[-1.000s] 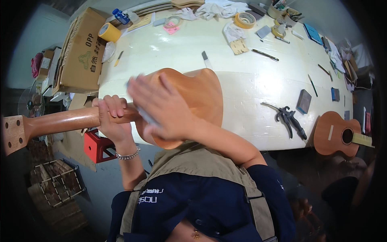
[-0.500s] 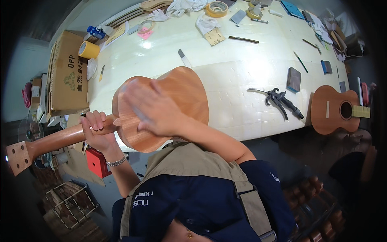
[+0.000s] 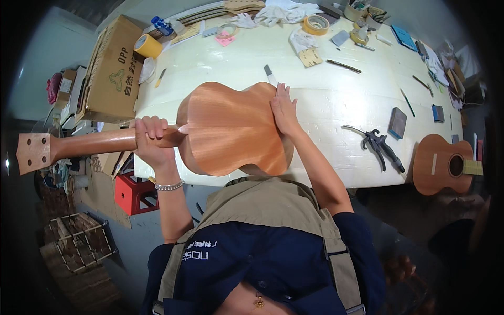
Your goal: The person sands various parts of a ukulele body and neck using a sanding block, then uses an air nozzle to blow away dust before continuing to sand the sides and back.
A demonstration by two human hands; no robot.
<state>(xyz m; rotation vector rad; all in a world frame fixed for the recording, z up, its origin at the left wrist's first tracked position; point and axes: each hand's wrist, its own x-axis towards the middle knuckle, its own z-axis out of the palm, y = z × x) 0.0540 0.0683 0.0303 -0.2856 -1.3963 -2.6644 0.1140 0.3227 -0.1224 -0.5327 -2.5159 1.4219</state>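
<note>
An unstrung wooden ukulele (image 3: 236, 126) lies back side up in front of me, its body at the near table edge and its neck pointing left. My left hand (image 3: 152, 139) is wrapped round the neck close to the heel. The headstock (image 3: 34, 149), with peg holes, sticks out past that hand. My right hand (image 3: 285, 112) rests flat against the rounded tail end of the body, fingers stretched out. Just beyond its fingertips lies a knife-like blade tool (image 3: 270, 74).
A black air blow gun (image 3: 379, 146) and a sanding block (image 3: 397, 123) lie to the right. Another ukulele (image 3: 438, 164) rests at the right table edge. Tape rolls (image 3: 316, 24), gloves and pens lie toward the back. A cardboard box (image 3: 111, 79) stands left, above a red stool (image 3: 131, 193).
My right hand has slid from the heel end of the ukulele's back to its tail end. The ukulele now lies more level across the view. My left hand keeps hold of the neck.
</note>
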